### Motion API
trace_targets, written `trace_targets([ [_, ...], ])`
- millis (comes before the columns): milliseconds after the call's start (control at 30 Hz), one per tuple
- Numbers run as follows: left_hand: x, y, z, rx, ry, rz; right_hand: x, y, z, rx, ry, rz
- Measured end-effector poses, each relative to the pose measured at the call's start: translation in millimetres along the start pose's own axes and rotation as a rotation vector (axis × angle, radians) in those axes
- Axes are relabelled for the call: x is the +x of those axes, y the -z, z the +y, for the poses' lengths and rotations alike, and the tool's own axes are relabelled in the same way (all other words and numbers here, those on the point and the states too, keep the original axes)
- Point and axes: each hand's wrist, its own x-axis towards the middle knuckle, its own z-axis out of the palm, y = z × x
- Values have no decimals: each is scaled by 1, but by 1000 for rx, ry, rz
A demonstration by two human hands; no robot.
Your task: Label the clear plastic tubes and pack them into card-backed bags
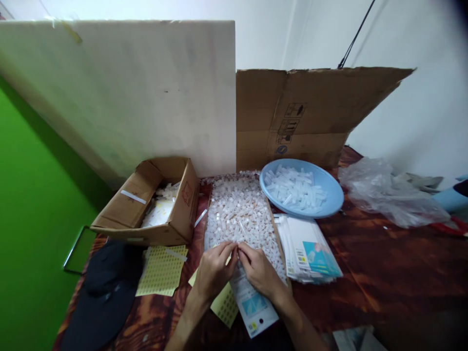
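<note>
My left hand (215, 267) and my right hand (258, 270) meet fingertip to fingertip, both closed in a pinch at the far end of a printed plastic packaging bag (254, 307). The bag slants toward me, its white and blue print and round hang hole at the near end. My fingers hide the pinched edge and anything small between them. Just beyond lies a shallow cardboard tray (241, 214) spread with many small clear-white plastic pieces. Under my left wrist is a yellow sticker sheet (225, 304).
A blue basin (331, 195) of translucent plastic pieces stands behind a stack of packaging bags (305, 248). On the left are an open cardboard box (183, 204), another sticker sheet (161, 273) and a dark cap (104, 292). Crumpled clear plastic (387, 190) lies at right.
</note>
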Motion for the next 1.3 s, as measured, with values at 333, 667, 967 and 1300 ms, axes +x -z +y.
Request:
trace_targets([
  [333, 58, 127, -71, 174, 360, 348, -1, 16, 19, 131, -97, 212],
  [667, 45, 200, -113, 654, 726, 183, -8, 22, 23, 141, -99, 242],
  [967, -18, 54, 33, -267, 304, 206, -13, 19, -4, 70, -168, 504],
  [1300, -14, 30, 36, -603, 542, 237, -20, 4, -25, 510, -17, 408],
])
